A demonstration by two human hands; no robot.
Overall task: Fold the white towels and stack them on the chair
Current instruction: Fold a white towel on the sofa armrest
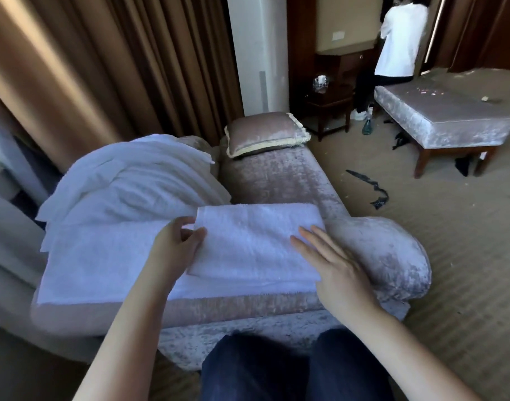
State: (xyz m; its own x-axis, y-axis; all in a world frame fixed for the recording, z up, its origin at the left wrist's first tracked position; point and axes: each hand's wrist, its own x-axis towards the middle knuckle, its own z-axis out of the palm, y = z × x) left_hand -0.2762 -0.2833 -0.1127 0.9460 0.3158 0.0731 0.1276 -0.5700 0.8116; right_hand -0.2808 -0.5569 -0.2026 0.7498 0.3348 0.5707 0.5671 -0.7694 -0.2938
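Observation:
A white towel (pixel 109 264) lies spread across the seat of the velvet chair (pixel 392 256), its right end folded over into a doubled flap (pixel 256 235). My left hand (pixel 175 247) pinches the flap's left edge between thumb and fingers. My right hand (pixel 332 267) rests flat with fingers spread on the flap's right side, near the chair's rolled arm. A heap of unfolded white towels (pixel 132 183) is piled at the back left of the chair.
A velvet cushion (pixel 265 134) sits at the chair's far end. Brown curtains (pixel 118 59) hang behind. A person in a white shirt (pixel 398 44) sits on a padded bench (pixel 444 117) at the far right. Dark scraps (pixel 372 186) lie on the carpet.

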